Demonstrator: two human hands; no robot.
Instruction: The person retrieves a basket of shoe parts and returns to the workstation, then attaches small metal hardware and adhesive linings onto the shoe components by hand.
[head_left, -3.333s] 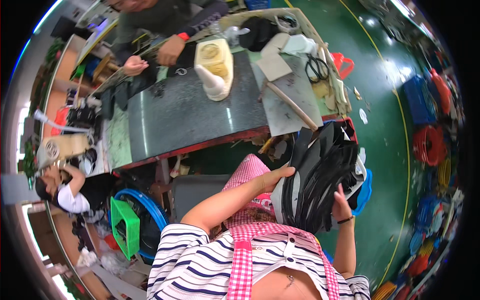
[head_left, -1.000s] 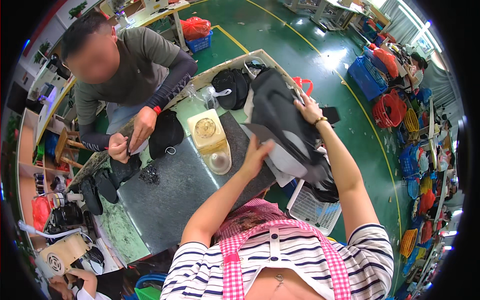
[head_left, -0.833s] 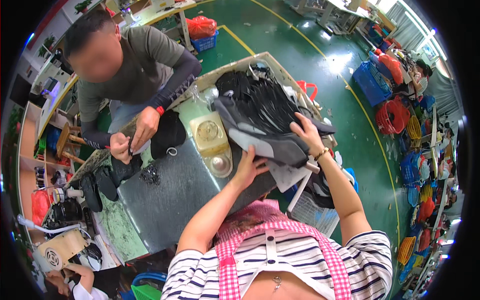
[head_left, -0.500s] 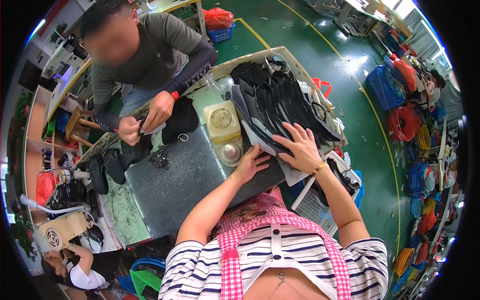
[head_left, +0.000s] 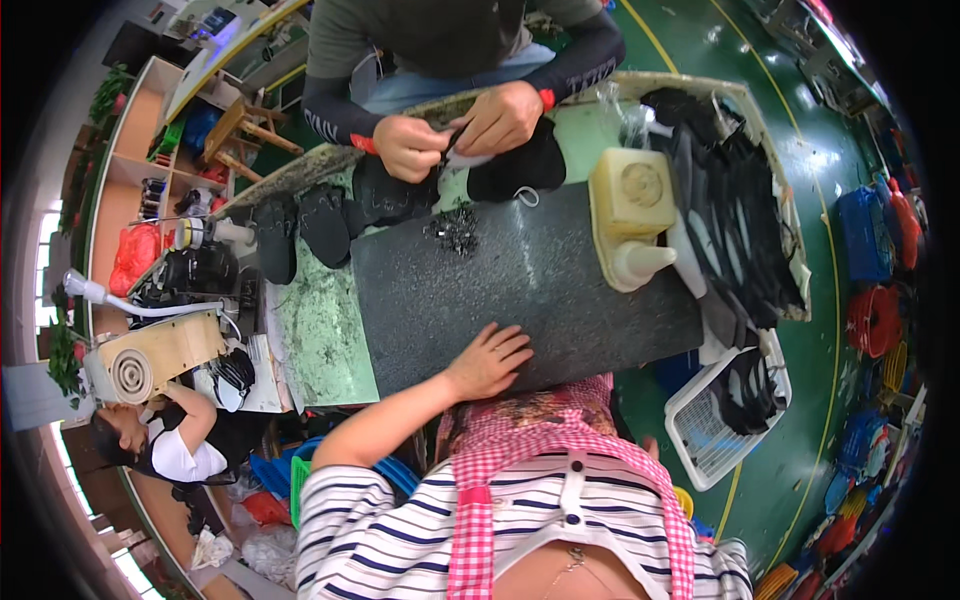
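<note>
- One green-painted workshop floor with yellow lines surrounds the bench; blue crates and red coils stand along its right edge, wooden shelving along its left.
- Green bench top, worn and speckled, carries a dark grey stone slab across its middle.
- Stack of black shoe uppers lies on the bench's right end, just beside the slab, fanned in overlapping layers; no hand touches it.
- White slotted basket sits on the floor below the bench's right corner, with more black pieces inside.
- Second person across the bench, in a dark long-sleeved top, has both hands together over a small piece; what they pinch cannot be told.
- Cream block-shaped glue holder stands on the slab's right end, with a white nozzle bottle touching its near side.
- Black insoles lie on the bench's left part, near a cream machine.
- Left hand lies palm down on the slab's near edge, fingers spread and flat, holding nothing, well apart from the stack.
- Small heap of black bits rests at the slab's far edge.
- Right hand: only a sliver shows beside the pink checked apron; its fingers cannot be told.
</note>
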